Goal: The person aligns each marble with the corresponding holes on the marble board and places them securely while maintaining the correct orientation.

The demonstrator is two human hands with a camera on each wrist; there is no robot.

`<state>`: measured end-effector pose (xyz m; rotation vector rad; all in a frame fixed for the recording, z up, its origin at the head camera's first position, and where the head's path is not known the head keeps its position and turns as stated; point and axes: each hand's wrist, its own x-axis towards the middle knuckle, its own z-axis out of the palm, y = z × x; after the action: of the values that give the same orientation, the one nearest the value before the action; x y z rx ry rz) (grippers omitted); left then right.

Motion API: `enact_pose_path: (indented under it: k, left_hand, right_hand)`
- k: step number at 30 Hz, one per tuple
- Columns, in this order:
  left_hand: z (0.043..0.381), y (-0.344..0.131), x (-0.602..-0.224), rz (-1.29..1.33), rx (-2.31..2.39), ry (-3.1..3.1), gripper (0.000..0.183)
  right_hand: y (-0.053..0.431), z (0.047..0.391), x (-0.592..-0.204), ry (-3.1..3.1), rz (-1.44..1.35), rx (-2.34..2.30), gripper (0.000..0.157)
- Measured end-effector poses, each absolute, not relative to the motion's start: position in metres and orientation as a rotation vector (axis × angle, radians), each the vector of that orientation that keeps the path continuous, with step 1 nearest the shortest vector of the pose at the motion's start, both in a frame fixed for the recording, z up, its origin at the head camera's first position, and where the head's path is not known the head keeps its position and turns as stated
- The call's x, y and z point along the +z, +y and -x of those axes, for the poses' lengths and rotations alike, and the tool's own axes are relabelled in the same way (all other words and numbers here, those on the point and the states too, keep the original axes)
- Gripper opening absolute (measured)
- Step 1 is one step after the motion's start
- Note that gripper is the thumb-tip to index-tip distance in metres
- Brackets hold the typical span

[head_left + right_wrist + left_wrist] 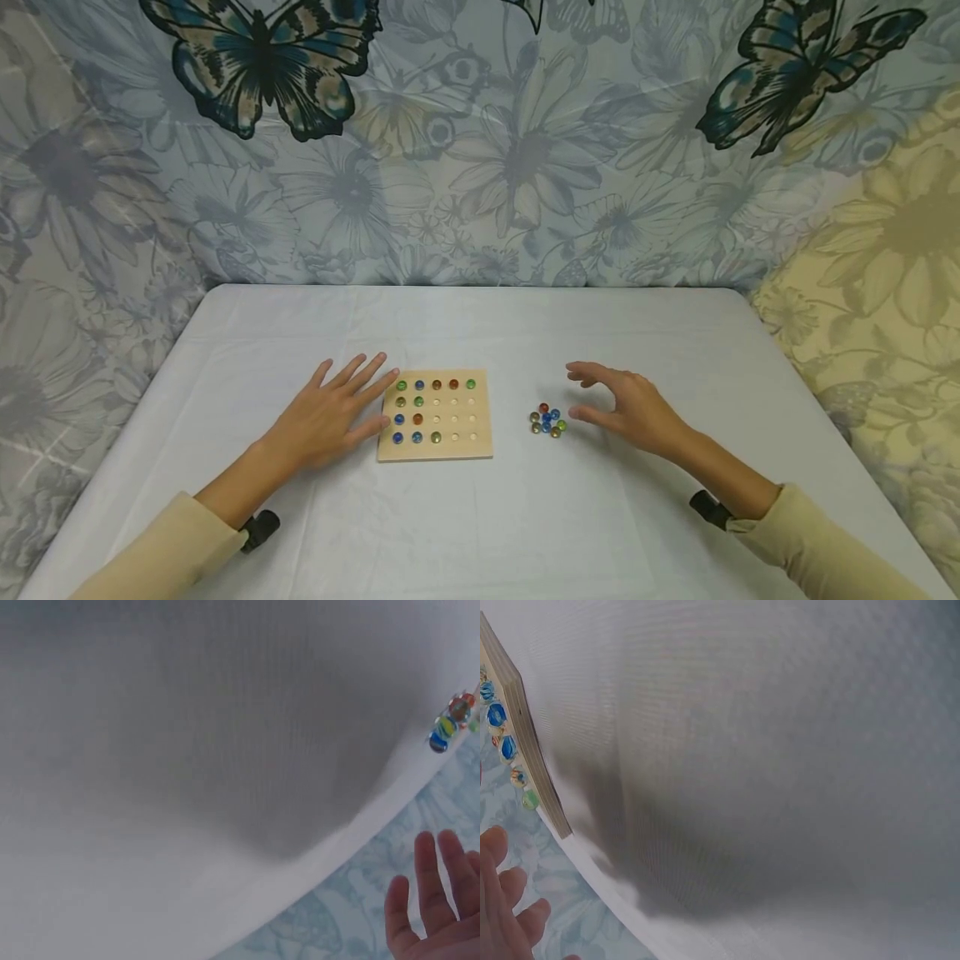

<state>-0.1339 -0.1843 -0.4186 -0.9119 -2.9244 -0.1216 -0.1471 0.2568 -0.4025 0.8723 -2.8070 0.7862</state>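
A square wooden board [463, 450] with rows of round hollows lies mid-table, marbles filling its back row and the left part of the other rows. At its left edge is my left hand [330, 421], fingers spread, thumb and fingertips right at the rim. To the board's right a small cluster of loose glass marbles [546, 420] sits on the cloth, blue, green, amber and red. My right hand [633, 408] hovers just right of them with nothing in it, thumb and fingers apart. In the right wrist view the marbles [448, 726] show beyond the fingers [431, 881].
A white cloth [510, 525] covers the table, whose far edge meets a hanging fabric [480, 208] printed with flowers and butterflies. Dark wrist cameras sit at both sleeves, the left one [260, 531] close above the cloth.
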Motion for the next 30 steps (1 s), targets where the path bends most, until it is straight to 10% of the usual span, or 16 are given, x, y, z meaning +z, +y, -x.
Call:
enact_pose_path:
  k: [30]
  left_hand:
    - [0.133, -0.187, -0.427, 0.982, -0.224, -3.046, 0.077]
  right_hand:
    - [0.247, 0.147, -0.416, -2.867, -0.979, 1.036, 0.04]
